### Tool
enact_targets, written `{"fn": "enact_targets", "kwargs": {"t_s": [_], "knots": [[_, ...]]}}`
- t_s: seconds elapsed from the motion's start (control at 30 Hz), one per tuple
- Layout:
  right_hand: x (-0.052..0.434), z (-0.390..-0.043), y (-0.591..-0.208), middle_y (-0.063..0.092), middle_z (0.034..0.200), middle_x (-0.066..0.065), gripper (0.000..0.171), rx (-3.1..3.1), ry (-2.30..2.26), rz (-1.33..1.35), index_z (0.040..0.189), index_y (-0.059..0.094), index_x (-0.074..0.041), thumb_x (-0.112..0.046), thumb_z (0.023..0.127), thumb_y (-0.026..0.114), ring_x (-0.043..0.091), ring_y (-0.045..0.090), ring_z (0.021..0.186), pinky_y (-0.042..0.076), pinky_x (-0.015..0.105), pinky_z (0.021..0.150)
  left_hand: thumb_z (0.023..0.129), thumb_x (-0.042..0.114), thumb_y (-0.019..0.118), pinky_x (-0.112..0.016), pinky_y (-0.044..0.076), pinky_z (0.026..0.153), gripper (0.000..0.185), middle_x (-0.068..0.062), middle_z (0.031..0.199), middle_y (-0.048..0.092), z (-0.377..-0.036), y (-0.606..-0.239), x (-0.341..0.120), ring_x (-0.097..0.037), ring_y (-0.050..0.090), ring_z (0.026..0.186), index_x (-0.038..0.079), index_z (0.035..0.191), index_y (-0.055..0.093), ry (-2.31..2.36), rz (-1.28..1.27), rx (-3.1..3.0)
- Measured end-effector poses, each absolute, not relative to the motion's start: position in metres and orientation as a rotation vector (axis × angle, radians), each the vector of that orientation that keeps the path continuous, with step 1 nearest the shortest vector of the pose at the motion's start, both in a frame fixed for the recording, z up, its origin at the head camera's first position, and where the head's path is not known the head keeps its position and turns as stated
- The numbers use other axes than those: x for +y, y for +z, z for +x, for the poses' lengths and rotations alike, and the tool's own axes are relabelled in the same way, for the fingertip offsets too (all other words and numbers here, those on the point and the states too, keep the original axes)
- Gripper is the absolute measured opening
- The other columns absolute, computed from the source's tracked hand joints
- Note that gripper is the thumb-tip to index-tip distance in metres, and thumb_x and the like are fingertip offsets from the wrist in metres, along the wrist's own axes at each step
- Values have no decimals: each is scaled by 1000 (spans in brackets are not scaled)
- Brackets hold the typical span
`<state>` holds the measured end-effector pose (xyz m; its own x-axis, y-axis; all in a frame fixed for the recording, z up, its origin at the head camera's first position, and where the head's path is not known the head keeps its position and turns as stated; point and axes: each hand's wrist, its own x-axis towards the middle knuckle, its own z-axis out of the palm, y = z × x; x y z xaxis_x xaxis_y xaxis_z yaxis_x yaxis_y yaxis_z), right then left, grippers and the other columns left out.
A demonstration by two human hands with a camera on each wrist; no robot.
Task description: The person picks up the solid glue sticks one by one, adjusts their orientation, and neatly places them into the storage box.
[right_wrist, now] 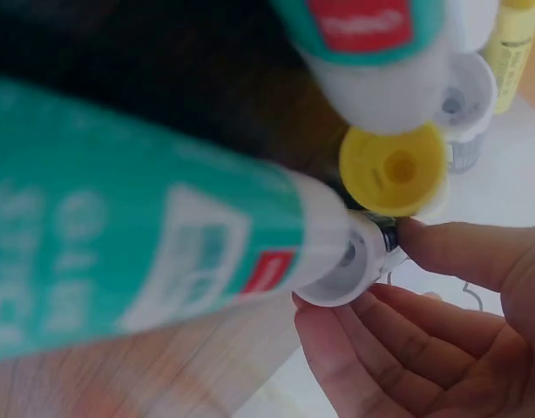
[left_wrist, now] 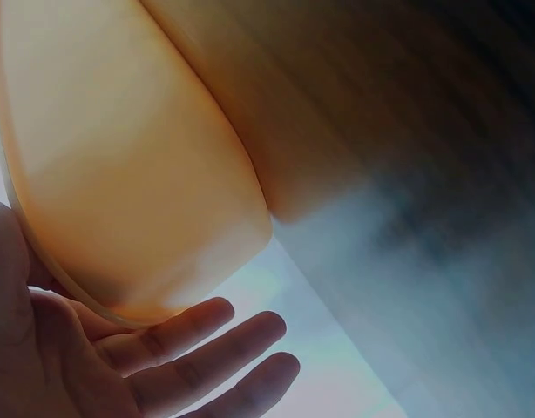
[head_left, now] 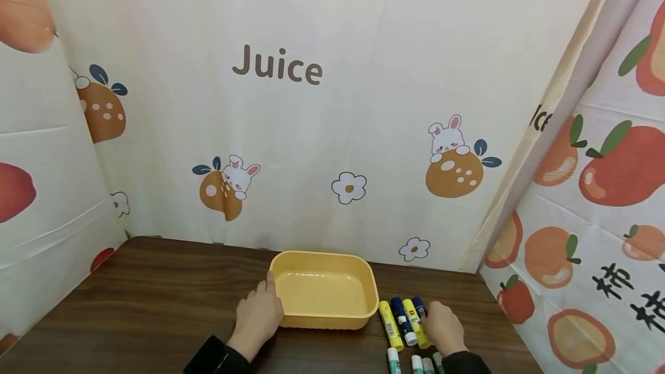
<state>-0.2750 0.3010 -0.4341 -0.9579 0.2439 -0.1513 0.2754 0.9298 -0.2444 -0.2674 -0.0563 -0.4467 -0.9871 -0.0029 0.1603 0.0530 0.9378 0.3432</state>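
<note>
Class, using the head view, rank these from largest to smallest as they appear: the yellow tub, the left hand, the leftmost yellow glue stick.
1. Yellow tub
2. Left hand
3. Leftmost yellow glue stick

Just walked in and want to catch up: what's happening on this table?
A person sits at a brown table. Their left hand rests against the left side of an empty yellow tub, fingers fairly straight. Their right hand reaches onto a row of yellow and blue glue sticks lying right of the tub; whether it grips one is unclear. More green glue sticks lie nearer the person.
</note>
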Motion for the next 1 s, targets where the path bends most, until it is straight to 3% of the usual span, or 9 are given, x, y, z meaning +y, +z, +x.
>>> {"fn": "enact_targets", "kwargs": {"t_s": [0.33,0.6,1.0], "knots": [[304,-274,-431,61,73,9,14,2986,-445,417,83,62,6,-8,80,61,21,55,66,45,37,60,90,17,50,-50,49,71,55,-22,114,58,-266,-448,-54,-35,60,87,-10,136,38,-524,-30,-2947],[295,-267,-409,47,57,2,22,3076,-593,361,63,49,-6,-10,79,63,15,42,52,30,27,49,89,15,51,-50,49,67,56,-23,113,58,-266,-448,-55,-36,60,85,-12,136,38,-506,-37,-2909],[257,-263,-383,38,49,-4,29,3136,-672,229,54,42,-12,-7,77,58,9,33,44,24,21,44,88,15,52,-49,49,65,56,-24,113,58,-267,-450,-56,-36,60,84,-13,135,38,-501,-41,-2899]]}}
